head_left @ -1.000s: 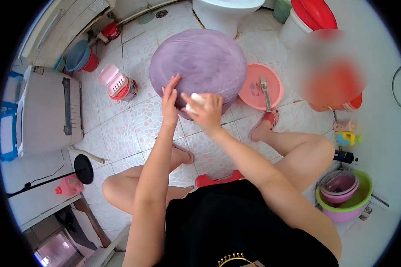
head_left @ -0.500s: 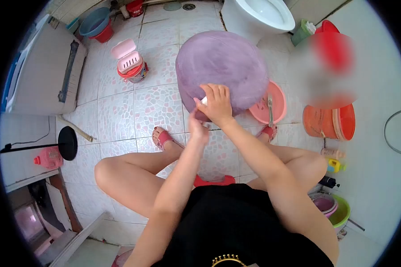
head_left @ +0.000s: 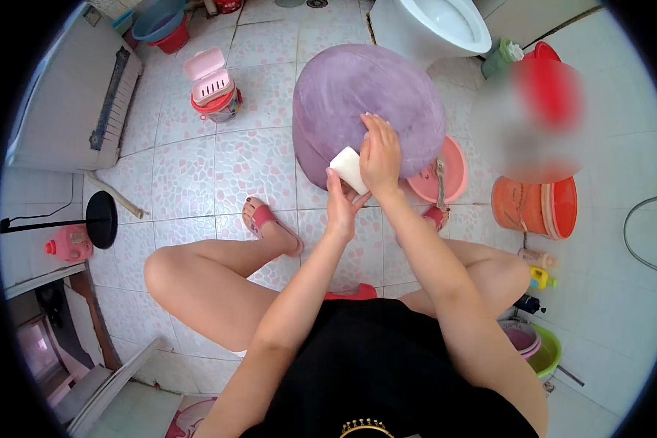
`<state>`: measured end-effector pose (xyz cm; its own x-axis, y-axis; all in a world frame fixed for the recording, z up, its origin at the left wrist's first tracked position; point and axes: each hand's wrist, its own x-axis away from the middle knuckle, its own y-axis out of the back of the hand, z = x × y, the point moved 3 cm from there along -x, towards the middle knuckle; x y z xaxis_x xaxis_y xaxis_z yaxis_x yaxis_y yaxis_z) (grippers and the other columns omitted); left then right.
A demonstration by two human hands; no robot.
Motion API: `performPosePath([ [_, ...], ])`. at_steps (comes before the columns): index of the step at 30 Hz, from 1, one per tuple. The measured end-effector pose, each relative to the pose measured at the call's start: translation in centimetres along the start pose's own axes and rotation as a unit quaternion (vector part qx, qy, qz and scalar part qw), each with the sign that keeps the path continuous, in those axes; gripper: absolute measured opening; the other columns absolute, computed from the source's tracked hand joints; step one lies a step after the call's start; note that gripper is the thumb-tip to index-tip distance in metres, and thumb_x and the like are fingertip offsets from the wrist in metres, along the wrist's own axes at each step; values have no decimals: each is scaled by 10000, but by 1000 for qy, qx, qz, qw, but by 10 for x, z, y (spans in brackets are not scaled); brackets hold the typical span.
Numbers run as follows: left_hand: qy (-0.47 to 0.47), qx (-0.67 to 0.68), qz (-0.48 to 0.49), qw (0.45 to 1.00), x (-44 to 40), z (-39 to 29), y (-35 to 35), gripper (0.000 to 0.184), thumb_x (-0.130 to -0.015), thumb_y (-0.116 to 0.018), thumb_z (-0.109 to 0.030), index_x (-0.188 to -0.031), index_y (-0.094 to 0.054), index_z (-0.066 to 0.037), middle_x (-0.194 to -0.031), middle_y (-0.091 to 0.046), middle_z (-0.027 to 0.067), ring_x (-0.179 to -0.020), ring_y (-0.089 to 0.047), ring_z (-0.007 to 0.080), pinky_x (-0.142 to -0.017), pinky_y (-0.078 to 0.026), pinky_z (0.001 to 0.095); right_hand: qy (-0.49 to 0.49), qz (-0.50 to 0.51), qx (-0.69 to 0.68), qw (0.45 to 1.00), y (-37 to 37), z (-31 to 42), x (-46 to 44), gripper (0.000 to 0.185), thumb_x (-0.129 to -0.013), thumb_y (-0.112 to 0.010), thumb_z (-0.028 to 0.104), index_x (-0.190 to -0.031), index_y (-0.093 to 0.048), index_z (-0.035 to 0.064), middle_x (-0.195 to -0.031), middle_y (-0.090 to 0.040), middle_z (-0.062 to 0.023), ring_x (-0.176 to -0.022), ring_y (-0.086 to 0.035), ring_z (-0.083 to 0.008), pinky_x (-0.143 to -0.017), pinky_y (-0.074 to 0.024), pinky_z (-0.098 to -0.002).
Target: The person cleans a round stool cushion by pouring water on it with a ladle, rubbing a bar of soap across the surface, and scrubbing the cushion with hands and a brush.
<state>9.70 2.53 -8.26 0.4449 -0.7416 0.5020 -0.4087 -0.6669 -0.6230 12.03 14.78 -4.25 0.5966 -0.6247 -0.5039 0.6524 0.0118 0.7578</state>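
A white bar of soap (head_left: pixel 349 169) is in my left hand (head_left: pixel 342 212), with the thumb along its near left side and the fingers beneath it. My right hand (head_left: pixel 382 157) is stretched out, palm down, right beside the soap; its fingers reach over the purple plush-covered round seat (head_left: pixel 369 91). Whether the right palm touches the soap or the plush, I cannot tell. The purple seat stands on the tiled floor in front of me, its near side folded inward.
A pink basin (head_left: pixel 456 168) with a brush in it sits right of the seat. An open pink soap box (head_left: pixel 210 77) rests on a small bucket (head_left: pixel 223 109) at left. An orange bucket (head_left: pixel 518 204) lies at right, and a toilet (head_left: pixel 423 44) stands behind.
My right hand has moved up and right off the soap, its fingers straightening. The soap, mostly covered before, now shows in my left hand. The view has shifted slightly.
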Motion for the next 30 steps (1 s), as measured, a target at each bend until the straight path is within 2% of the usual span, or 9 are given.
performPosePath([
  [1,-10,-14,5,1000,-1,1,0,752,-1016,-232,-644,-1422,-307,-15,-1362,-447,183,-1308,-477,305,-1085,-435,515,0,7,3,1000,2,-3,0,367,-964,-461,110,-1311,-545,24,-1325,-577,-183,-1278,-504,-345,-1091,-367,-468],
  [4,-54,-54,-5,997,-4,2,1,660,-1022,-380,-570,-1270,-328,40,-1278,-478,209,-1147,-587,285,-912,-585,436,-11,27,48,998,9,-14,1,443,-977,-484,220,-1372,-503,19,-1381,-546,-180,-1333,-463,-327,-1144,-309,-471],
  [10,-135,-129,-38,982,0,-2,-11,463,-983,-627,-298,-1162,-377,49,-1115,-565,202,-923,-669,242,-678,-637,338,55,76,157,983,16,-16,8,541,-1008,-449,366,-1478,-431,98,-1504,-430,-178,-1414,-376,-309,-1174,-239,-500],
  [13,-102,-130,-67,984,4,-4,-11,434,-951,-677,-215,-1169,-398,37,-1116,-599,177,-942,-672,230,-720,-634,344,44,84,143,985,15,-17,9,535,-1013,-439,384,-1484,-430,131,-1507,-426,-176,-1420,-366,-305,-1178,-224,-502],
  [19,-22,-53,49,997,11,-24,-2,505,-901,-709,-106,-1303,-408,-47,-1190,-653,169,-1056,-682,271,-912,-581,383,32,94,104,990,15,-20,7,529,-1011,-456,378,-1479,-435,135,-1502,-427,-181,-1417,-366,-304,-1177,-217,-493],
  [23,-93,-16,96,991,3,-52,9,477,-916,-661,-51,-1321,-409,-47,-1201,-656,194,-1090,-672,311,-943,-563,400,26,103,94,990,15,-20,5,528,-1000,-481,363,-1471,-445,127,-1494,-432,-183,-1412,-366,-310,-1171,-220,-493],
  [26,-145,24,57,987,-9,-92,9,458,-932,-614,-6,-1336,-397,-28,-1229,-630,193,-1096,-662,299,-950,-563,407,28,102,94,990,17,-18,4,534,-990,-497,354,-1469,-448,124,-1489,-433,-184,-1407,-365,-315,-1169,-220,-496],
  [28,-204,9,13,979,-29,-119,10,452,-933,-611,-10,-1336,-407,-23,-1190,-630,162,-1027,-671,269,-927,-569,395,31,102,96,990,18,-15,2,539,-983,-508,350,-1467,-450,122,-1486,-432,-185,-1404,-366,-318,-1168,-221,-498],
  [30,-266,-128,-48,954,-62,-143,19,558,-916,-655,-71,-1422,-419,-57,-1185,-621,123,-1041,-636,213,-872,-522,330,30,101,95,990,19,-13,1,540,-980,-511,349,-1466,-453,122,-1485,-432,-186,-1403,-366,-318,-1168,-220,-500],
])
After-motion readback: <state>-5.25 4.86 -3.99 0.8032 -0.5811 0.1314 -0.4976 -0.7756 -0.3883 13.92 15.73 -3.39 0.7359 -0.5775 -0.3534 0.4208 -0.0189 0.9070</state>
